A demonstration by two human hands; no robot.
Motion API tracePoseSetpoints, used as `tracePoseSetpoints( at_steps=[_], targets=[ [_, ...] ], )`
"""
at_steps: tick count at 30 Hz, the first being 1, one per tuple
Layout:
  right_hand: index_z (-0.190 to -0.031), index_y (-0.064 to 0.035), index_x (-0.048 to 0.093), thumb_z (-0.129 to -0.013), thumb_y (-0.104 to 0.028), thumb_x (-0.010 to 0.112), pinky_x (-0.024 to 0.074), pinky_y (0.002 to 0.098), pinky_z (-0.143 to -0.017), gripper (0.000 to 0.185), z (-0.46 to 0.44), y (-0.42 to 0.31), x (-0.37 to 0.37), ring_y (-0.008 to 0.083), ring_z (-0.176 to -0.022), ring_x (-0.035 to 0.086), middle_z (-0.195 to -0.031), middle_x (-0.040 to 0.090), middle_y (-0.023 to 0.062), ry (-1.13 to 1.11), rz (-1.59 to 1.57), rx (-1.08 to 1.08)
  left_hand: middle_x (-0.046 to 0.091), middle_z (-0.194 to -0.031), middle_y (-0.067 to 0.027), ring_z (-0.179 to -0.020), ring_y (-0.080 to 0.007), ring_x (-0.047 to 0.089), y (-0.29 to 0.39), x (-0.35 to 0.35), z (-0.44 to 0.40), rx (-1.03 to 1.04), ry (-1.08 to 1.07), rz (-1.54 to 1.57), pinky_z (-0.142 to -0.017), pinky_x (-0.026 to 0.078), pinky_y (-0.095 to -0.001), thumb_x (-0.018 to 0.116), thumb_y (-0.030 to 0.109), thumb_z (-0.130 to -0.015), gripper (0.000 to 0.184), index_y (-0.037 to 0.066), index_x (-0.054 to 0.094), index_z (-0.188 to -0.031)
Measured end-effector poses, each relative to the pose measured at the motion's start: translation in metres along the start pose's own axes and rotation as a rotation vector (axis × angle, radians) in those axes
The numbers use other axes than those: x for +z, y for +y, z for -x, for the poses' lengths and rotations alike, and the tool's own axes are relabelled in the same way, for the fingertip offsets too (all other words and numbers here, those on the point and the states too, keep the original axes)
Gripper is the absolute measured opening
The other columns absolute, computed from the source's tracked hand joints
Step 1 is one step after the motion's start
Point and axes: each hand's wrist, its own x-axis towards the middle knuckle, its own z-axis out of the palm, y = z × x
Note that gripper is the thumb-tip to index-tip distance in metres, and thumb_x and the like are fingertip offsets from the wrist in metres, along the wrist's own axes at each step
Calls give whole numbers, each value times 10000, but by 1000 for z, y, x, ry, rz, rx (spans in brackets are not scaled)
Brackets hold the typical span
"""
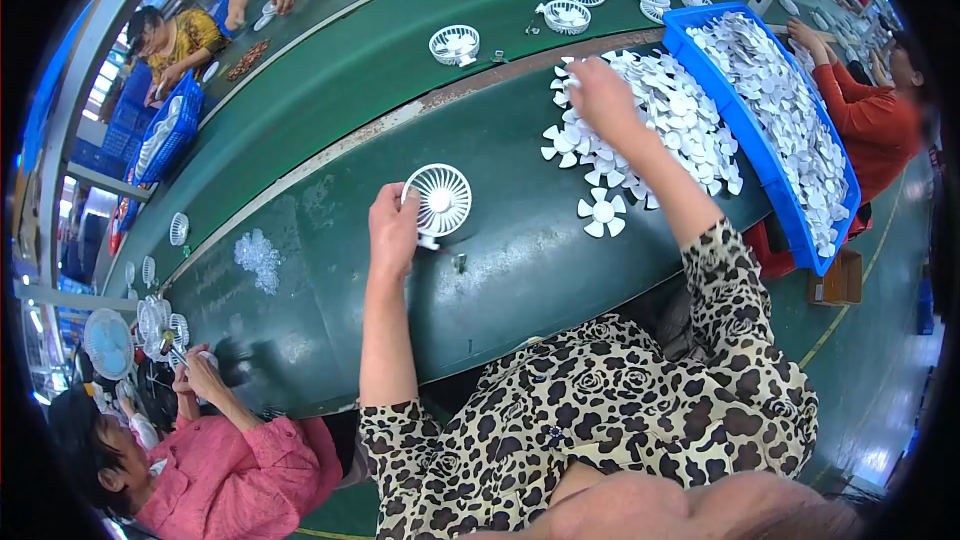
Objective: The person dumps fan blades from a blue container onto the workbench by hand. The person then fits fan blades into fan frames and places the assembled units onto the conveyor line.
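My left hand [392,232] is closed on the edge of a round white fan housing [441,199], holding it up over the green work surface with its slatted face towards me. A small part hangs by a wire just under the housing. My right hand [606,105] reaches to the far left edge of a pile of white fan blades [680,115]. Its fingers are bent together around a fan blade [572,78], partly hidden by the fingertips. One loose fan blade [601,212] lies apart at the near side of the pile.
A blue bin [716,90] full of blades stands right of the pile. Beyond a raised divider, a green belt carries fan housings [455,44]. Small clear pieces [258,260] lie to the left. Co-workers sit left in pink [240,475], right in red [862,125], and across the belt.
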Motion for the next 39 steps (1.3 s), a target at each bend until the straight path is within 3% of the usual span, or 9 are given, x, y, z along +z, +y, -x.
tracePoseSetpoints(
  at_steps=[3, 9, 12, 18, 20, 23, 27, 32, 39],
  targets=[
    [-1035, -78, 555, -765, -167, 644, 495, 462, -726, 298, -30, 30, 9, 358, -894, 590, -956, 574, 166, -161, 173, 78, 616, -843, -41, -727, -91, 559, -5, 13, 7, -51, -38, 273, -644, 456, -247, 561, 150, -905, 206, -38, 592, -983],
    [-1011, -74, 657, -728, -260, 642, 496, 430, -789, 339, -42, 38, 22, 322, -909, 630, -952, 662, 171, -355, 136, 211, 615, -992, -98, -856, -177, 625, -16, 6, 10, -173, -59, 718, -744, 529, -318, 481, 165, -950, 248, -24, 518, -1106],
    [-898, -52, 657, -712, -248, 633, 498, 450, -761, 271, -43, 34, 17, 344, -868, 634, -887, 663, 175, -380, 164, 175, 619, -1019, -112, -869, -197, 637, -25, 5, 6, -241, -91, 785, -726, 547, -364, 483, 205, -954, 271, 3, 518, -1130],
    [-998, -65, 663, -697, -250, 679, 497, 410, -784, 353, -58, 43, 22, 326, -900, 637, -929, 666, 179, -510, 129, 122, 631, -1014, -101, -876, -196, 643, -11, 8, 16, -317, -155, 883, -758, 549, -380, 533, 262, -936, 303, 8, 543, -1102],
    [-1027, -40, 636, -733, -232, 685, 497, 384, -719, 354, -42, -3, 7, 314, -784, 638, -859, 655, 170, -200, -5, 43, 630, -1007, -94, -874, -177, 641, -11, 9, 18, -294, -137, 884, -771, 545, -344, 542, 272, -932, 316, 6, 538, -1104],
    [-1090, -85, 621, -772, -166, 697, 425, 235, -541, 337, 0, -66, -3, 78, -602, 515, -792, 624, 53, -178, -381, -43, 629, -1010, -86, -890, -156, 633, -13, 9, 15, -254, -142, 853, -782, 539, -333, 552, 320, -925, 359, 10, 539, -1104],
    [-1057, -41, 603, -747, -87, 712, 429, 253, -515, 333, 37, -133, -2, 121, -552, 503, -821, 571, 63, -262, -405, -329, 629, -1018, -83, -890, -150, 632, -7, 9, 17, -279, -158, 883, -778, 538, -319, 532, 403, -923, 429, 17, 544, -1110],
    [-1021, -67, 606, -709, -121, 726, 491, 337, -574, 340, 43, -162, 12, 251, -698, 603, -829, 591, 84, -226, -351, -482, 622, -1007, -73, -870, -153, 625, -7, 11, 18, -226, -170, 854, -767, 534, -309, 463, 424, -950, 434, 26, 544, -1105],
    [-1060, -61, 599, -718, -87, 709, 499, 323, -590, 359, 40, -171, 19, 236, -722, 598, -908, 599, 89, -305, -405, -462, 616, -969, -62, -866, -104, 581, -8, 13, 18, -76, -73, 710, -763, 487, -261, 628, 151, -873, 260, -5, 545, -1064]
  ],
)
